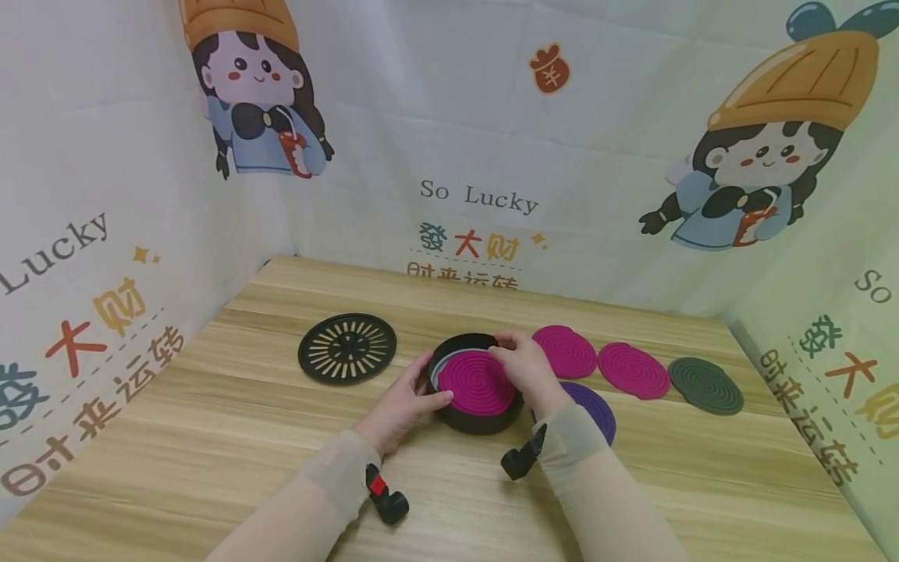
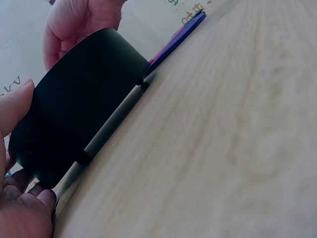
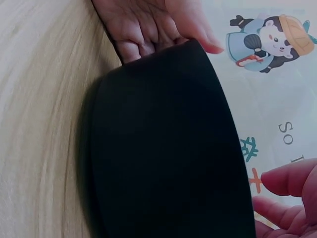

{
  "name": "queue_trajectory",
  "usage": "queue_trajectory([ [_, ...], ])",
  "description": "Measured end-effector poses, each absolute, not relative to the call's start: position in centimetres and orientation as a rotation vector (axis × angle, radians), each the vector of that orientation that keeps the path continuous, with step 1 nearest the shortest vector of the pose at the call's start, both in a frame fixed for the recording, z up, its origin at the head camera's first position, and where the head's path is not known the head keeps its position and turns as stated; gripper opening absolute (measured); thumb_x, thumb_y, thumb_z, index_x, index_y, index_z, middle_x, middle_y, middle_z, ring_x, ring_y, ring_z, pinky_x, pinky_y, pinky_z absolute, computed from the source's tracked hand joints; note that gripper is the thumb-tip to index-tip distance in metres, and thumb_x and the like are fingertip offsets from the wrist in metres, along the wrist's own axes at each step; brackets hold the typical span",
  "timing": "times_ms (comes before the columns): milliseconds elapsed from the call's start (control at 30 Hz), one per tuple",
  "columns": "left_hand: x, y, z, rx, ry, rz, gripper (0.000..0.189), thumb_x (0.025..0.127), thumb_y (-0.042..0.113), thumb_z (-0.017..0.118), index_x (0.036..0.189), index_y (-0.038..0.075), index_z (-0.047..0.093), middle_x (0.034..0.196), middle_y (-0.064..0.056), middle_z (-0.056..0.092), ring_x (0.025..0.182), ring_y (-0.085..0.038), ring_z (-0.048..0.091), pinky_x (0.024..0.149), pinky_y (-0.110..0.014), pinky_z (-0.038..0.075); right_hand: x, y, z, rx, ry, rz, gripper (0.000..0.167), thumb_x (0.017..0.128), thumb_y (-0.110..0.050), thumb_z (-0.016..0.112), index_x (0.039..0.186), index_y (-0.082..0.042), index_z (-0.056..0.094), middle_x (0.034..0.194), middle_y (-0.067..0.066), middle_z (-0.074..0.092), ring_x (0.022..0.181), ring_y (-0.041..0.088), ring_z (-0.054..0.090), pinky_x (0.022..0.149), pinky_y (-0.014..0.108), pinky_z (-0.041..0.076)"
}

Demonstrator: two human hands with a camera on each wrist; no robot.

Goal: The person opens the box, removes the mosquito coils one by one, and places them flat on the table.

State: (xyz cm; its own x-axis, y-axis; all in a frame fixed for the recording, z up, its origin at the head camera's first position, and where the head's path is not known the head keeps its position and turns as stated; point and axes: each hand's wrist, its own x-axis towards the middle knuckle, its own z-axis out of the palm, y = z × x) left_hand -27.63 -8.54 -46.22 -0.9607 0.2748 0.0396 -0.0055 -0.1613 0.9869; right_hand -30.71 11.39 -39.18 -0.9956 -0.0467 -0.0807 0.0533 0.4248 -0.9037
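A round black holder (image 1: 477,424) with a grey inner lining stands on the table. Inside its rim lies a magenta spiral disc, like a mosquito coil (image 1: 479,382). My left hand (image 1: 403,406) grips the holder's left side, thumb at the rim and fingers low against the wall (image 2: 72,109). At the far right rim, my right hand (image 1: 523,363) has bent fingers by the coil's edge. In the right wrist view its thumb and fingertips (image 3: 285,183) show beside the rim; whether they pinch anything is hidden.
Two more magenta coils (image 1: 564,351) (image 1: 634,370) and a dark green coil (image 1: 705,385) lie to the right. A purple coil (image 1: 595,410) is partly behind my right wrist. On the left lies a black slotted round cover (image 1: 347,349). Printed cloth surrounds the wooden table (image 1: 449,499).
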Motion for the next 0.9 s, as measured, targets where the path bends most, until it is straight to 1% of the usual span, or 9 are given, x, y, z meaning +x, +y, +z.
queue_trajectory([
  [233, -27.6, -8.6, -46.2, 0.316, 1.909, 2.237, 0.087, 0.087, 0.004, 0.068, 0.154, 0.006, 0.013, 0.159, -0.014, 0.014, 0.145, -0.026, 0.015, 0.115, -0.038, 0.021, -30.3, 11.2, -39.1, 0.016, 2.573, -1.635, 0.041, 0.095, -0.016, 0.058, 0.133, -0.002, 0.054, 0.137, 0.018, 0.049, 0.127, 0.033, 0.044, 0.104, 0.048, 0.039],
  [400, -27.6, -8.6, -46.3, 0.317, 1.905, 2.242, 0.087, 0.087, 0.003, 0.068, 0.154, 0.005, 0.013, 0.159, -0.014, 0.015, 0.145, -0.026, 0.015, 0.115, -0.038, 0.02, -30.3, 11.3, -39.1, 0.044, 2.547, -1.679, 0.039, 0.095, -0.016, 0.059, 0.132, -0.003, 0.055, 0.136, 0.017, 0.051, 0.126, 0.033, 0.046, 0.104, 0.048, 0.039],
  [633, -27.6, -8.5, -46.2, 0.31, 1.918, 2.241, 0.088, 0.086, 0.003, 0.069, 0.154, 0.005, 0.013, 0.159, -0.014, 0.015, 0.145, -0.027, 0.014, 0.116, -0.037, 0.019, -30.7, 12.0, -38.6, 0.078, 2.446, -1.789, 0.039, 0.095, -0.014, 0.057, 0.133, -0.002, 0.054, 0.135, 0.016, 0.05, 0.127, 0.032, 0.044, 0.107, 0.048, 0.035],
  [900, -27.7, -8.6, -46.5, 0.304, 1.908, 2.227, 0.089, 0.086, 0.005, 0.069, 0.154, 0.007, 0.012, 0.159, -0.013, 0.013, 0.146, -0.026, 0.012, 0.116, -0.038, 0.019, -31.5, 12.4, -38.5, 0.082, 2.304, -1.948, 0.042, 0.095, -0.003, 0.054, 0.136, 0.003, 0.049, 0.135, 0.02, 0.051, 0.125, 0.031, 0.047, 0.107, 0.045, 0.035],
])
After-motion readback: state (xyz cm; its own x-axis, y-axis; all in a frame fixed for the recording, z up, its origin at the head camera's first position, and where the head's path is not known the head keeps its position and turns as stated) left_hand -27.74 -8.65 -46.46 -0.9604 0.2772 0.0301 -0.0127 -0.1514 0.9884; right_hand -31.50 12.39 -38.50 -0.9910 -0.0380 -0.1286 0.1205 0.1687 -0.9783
